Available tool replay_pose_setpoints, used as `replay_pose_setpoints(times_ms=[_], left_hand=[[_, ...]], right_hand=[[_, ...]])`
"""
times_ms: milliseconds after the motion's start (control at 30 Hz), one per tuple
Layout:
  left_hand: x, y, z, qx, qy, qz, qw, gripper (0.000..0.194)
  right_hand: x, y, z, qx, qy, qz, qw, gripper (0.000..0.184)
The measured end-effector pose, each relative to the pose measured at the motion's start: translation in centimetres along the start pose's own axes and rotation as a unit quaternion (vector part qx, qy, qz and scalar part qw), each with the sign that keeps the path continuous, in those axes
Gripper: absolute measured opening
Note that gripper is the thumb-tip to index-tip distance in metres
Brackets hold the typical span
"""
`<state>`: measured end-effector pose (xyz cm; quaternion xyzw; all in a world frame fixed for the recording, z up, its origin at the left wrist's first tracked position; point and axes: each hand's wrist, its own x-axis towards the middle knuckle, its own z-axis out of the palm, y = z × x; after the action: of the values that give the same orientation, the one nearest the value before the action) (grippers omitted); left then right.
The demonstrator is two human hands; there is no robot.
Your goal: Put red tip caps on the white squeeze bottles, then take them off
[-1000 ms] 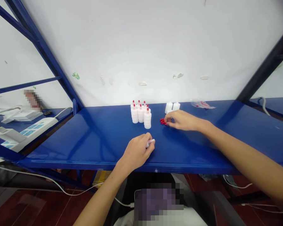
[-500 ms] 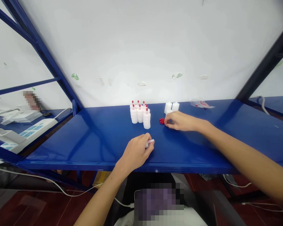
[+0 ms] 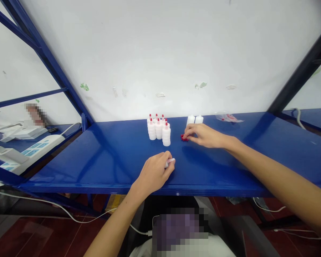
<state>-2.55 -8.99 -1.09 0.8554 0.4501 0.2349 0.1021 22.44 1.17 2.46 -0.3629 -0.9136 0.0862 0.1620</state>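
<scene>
At a blue table (image 3: 101, 153) spanning the frame, a person is working with both bare hands. Near the lower centre, the left hand (image 3: 153, 171) is curling closed around a white bottle (image 3: 170, 162), its pale tip poking out between thumb and forefinger while the fingers are hiding most of the rest. Right of centre, the right hand (image 3: 203, 135) is reaching in with its fingertips nearly together over a small pile of red caps (image 3: 184, 137); the fingers are covering part of the pile, so whether they are gripping a cap cannot be told. At mid-frame, a cluster of red-tipped bottles (image 3: 166, 137) is standing upright, just left of the caps. Two plain bottles (image 3: 190, 120) are showing behind the right hand, and a clear bag (image 3: 228, 117) with red in it is lying farther right, near the white wall (image 3: 160, 53). At the left edge, a power strip (image 3: 37, 151) is resting beyond a blue post (image 3: 45, 53).
</scene>
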Motion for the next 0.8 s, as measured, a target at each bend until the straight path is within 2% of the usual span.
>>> replay_pose_setpoints(times_ms=[200,300,533,800], left_hand=[[0.05,0.1,0.0,0.003,0.002,0.002,1.0,0.023],[0.09,0.11,-0.04,0.005,0.002,0.003,1.0,0.022],[0.01,0.04,-0.06,0.007,-0.001,0.005,1.0,0.022],[0.06,0.05,-0.02,0.011,-0.001,0.008,1.0,0.022]], right_hand=[[0.07,0.45,0.24,-0.016,0.054,-0.012,0.998,0.029],[0.03,0.23,0.21,-0.021,0.057,-0.006,0.998,0.025],[-0.02,0.09,0.21,-0.042,0.064,0.004,0.997,0.03],[0.1,-0.13,0.23,-0.015,0.055,0.017,0.998,0.024]])
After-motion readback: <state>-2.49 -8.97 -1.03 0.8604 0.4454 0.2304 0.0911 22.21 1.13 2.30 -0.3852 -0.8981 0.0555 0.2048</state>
